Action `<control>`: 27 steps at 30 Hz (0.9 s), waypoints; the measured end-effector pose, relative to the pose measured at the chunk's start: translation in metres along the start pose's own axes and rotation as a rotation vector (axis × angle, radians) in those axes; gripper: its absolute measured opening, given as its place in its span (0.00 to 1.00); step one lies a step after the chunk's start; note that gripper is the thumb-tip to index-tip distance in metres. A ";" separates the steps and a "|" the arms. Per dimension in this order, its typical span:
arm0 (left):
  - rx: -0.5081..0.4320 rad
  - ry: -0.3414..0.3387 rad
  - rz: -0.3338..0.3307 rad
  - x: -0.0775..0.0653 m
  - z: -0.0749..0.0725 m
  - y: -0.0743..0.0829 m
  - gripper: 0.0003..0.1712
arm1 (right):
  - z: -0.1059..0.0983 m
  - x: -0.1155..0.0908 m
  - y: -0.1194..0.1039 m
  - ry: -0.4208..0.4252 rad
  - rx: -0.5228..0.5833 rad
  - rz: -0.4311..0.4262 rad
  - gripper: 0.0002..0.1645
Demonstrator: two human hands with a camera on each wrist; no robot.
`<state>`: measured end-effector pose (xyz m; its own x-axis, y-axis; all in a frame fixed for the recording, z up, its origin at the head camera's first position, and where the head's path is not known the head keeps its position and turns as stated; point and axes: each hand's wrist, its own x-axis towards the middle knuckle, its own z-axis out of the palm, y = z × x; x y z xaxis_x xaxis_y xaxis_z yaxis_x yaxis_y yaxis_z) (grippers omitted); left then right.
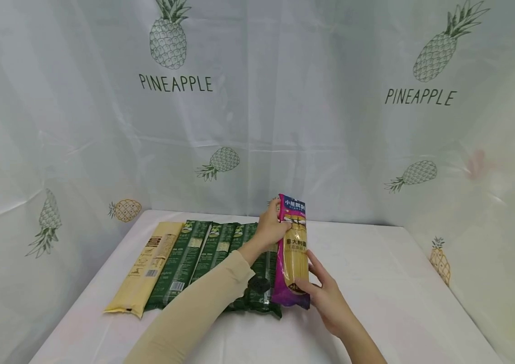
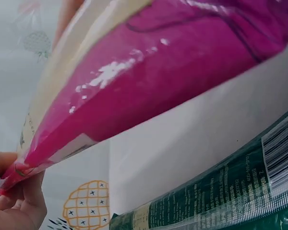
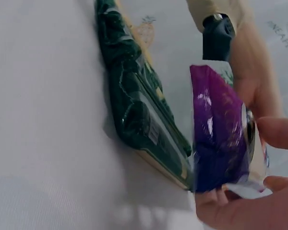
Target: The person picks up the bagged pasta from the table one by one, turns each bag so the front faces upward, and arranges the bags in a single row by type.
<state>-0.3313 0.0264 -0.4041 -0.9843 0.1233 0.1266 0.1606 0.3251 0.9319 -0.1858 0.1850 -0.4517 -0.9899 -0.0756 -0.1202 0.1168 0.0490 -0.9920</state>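
Note:
Both hands hold a pink and purple pasta pack (image 1: 295,247) with a clear front showing pale yellow strands. It is raised off the table, its far end tilted up, beside the right end of a row of packs. My left hand (image 1: 270,227) pinches its far left edge, thumb on the front; the left wrist view shows the fingers (image 2: 31,206) behind the pink edge. Near the lower right corner my right hand (image 1: 330,298) grips the pack, thumb on the front and fingers partly hidden underneath. Several dark green pasta packs (image 1: 177,270) lie below my left forearm.
A yellow pack (image 1: 150,268) lies at the left end of the row, next to the green ones. All rest on a white-covered table (image 1: 366,283). A pale curtain (image 1: 312,126) with pineapple prints hangs behind and along the sides.

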 end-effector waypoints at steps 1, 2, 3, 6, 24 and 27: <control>-0.008 0.001 -0.011 0.000 0.000 0.000 0.44 | -0.003 0.000 0.000 -0.021 0.037 0.014 0.52; -0.018 0.003 -0.016 0.001 -0.001 0.000 0.44 | -0.005 0.000 0.001 -0.041 0.072 0.027 0.53; -0.029 0.003 -0.022 0.001 -0.001 0.000 0.44 | -0.008 0.000 0.001 -0.058 0.095 0.034 0.53; -0.056 -0.017 -0.017 0.000 -0.002 0.002 0.44 | -0.014 0.000 0.002 -0.097 0.132 0.047 0.53; 0.156 -0.058 0.098 -0.003 -0.009 0.002 0.46 | -0.008 -0.003 0.003 0.054 0.053 -0.080 0.55; 0.148 -0.051 0.092 -0.002 -0.010 0.001 0.46 | -0.007 -0.004 0.003 0.067 0.040 -0.084 0.55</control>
<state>-0.3295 0.0172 -0.4007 -0.9604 0.2056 0.1882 0.2629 0.4444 0.8564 -0.1825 0.1927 -0.4541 -0.9993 -0.0113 -0.0353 0.0353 0.0054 -0.9994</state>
